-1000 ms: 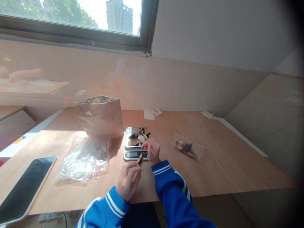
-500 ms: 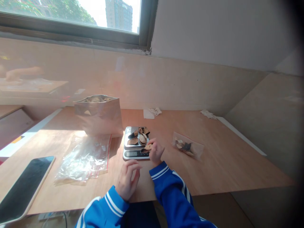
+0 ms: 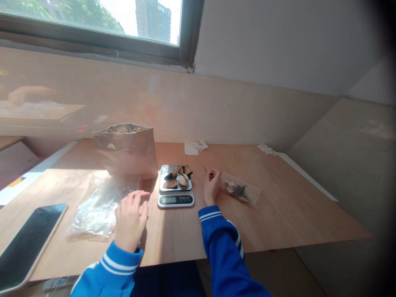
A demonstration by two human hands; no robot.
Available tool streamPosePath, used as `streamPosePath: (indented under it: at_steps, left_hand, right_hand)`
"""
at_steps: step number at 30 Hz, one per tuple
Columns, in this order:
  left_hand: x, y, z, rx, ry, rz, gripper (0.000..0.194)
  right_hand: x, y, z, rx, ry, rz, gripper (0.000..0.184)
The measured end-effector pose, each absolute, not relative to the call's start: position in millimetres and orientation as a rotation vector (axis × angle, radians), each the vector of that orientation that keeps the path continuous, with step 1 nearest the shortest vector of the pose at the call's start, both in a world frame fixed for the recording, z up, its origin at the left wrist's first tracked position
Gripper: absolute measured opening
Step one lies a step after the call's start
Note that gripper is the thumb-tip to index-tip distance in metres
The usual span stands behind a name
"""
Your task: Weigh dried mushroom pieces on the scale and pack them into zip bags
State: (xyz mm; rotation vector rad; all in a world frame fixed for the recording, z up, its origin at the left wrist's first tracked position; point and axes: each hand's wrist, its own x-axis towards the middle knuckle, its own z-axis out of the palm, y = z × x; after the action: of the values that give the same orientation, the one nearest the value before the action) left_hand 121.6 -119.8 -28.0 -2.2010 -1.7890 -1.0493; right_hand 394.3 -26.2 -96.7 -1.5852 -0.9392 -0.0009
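Observation:
A digital scale lies in front of me, with several dried brown pieces, dark-edged and curved, and one paler rounded piece on its metal plate. My right hand is closed to the right of the scale, its fingers pinched on a dried brown piece that is mostly hidden. Just right of that hand lies a clear zip bag with similar dark pieces inside. My left hand is open, fingers stretched out, over the right edge of a stack of clear plastic bags.
A large foil bag stands upright with its top open, behind the plastic bags. A phone lies at the table's left. Crumpled tissue and another crumpled white scrap sit along the wall.
My right hand has moved off the scale to the right, still with the dried brown piece. My left hand has moved left to the plastic bags and its fingers have straightened.

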Motion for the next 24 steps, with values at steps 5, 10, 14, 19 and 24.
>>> streamPosePath:
  at_steps: [5,10,14,19,24]
  left_hand:
    - [74,-100,-48,-2.341,-1.528,-0.827,0.027]
    - [58,-87,-64,-2.344,-1.329,-0.995,0.049]
    - [61,-89,-52,-2.355,-1.335,-1.029,0.039]
    - [67,-95,-31,-2.442,-1.421,-1.084,0.031]
    - [61,-87,-41,-2.516,-1.325,-1.032,0.033]
  right_hand:
    - [399,-24,-104,-1.689,-1.04,-0.046,0.022]
    - [398,-25,-104,-1.724,-1.066,-0.106,0.021]
    - [394,-29,-99,-1.778,-1.06,-0.176,0.024]
    - [383,-41,-81,-1.699,-1.048,-0.215,0.025]
    - [372,-63,-63,-1.528,-1.156,-0.167,0.022]
